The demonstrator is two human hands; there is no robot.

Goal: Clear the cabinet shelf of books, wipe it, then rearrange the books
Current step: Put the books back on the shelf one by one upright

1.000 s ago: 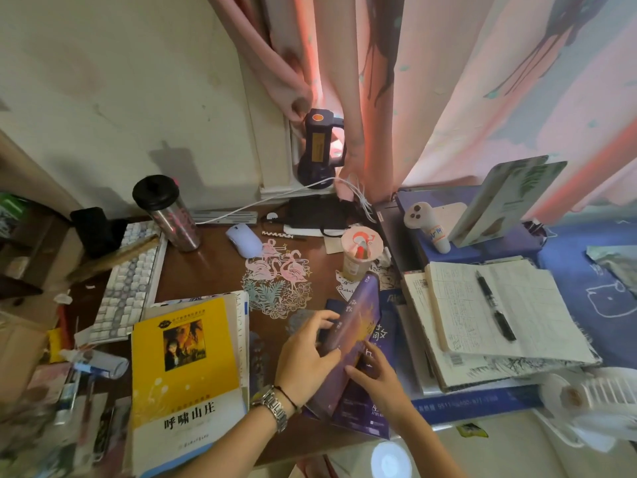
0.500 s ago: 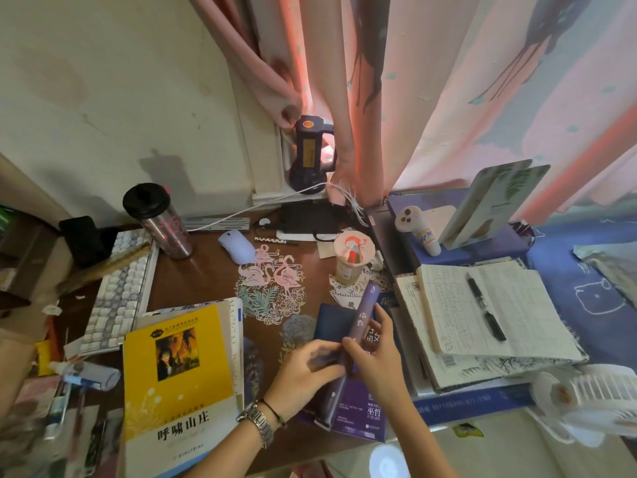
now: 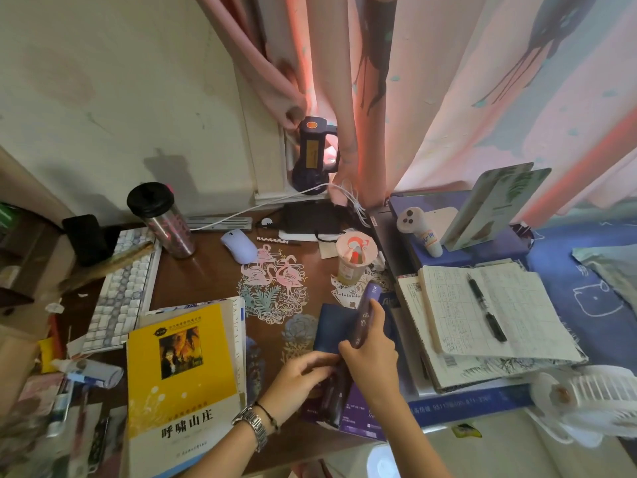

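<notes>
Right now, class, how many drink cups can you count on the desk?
2. A steel tumbler with a black lid stands at the back left beside the keyboard. A sealed drink cup stands mid-desk, behind the hands. Clutter may hide others.

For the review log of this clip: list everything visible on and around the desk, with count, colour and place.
purple book: 1, spine up, desk centre-right, gripped by the right hand
dark blue book: 1, lying under it
yellow book: 1, front-left, on top of a stack
open notebook: 1, white, right
pen: 1, black, on the notebook
keyboard: 1, white-grey, left
tumbler: 1, steel with black lid, back-left
mouse: 1, pale lilac, back-centre
cup: 1, pink lid, centre
flashlight: 1, dark, on the sill
fan: 1, white, front-right
curtain: pink, behind
left hand: touching the books' near end
right hand: fingers round the purple book
</notes>
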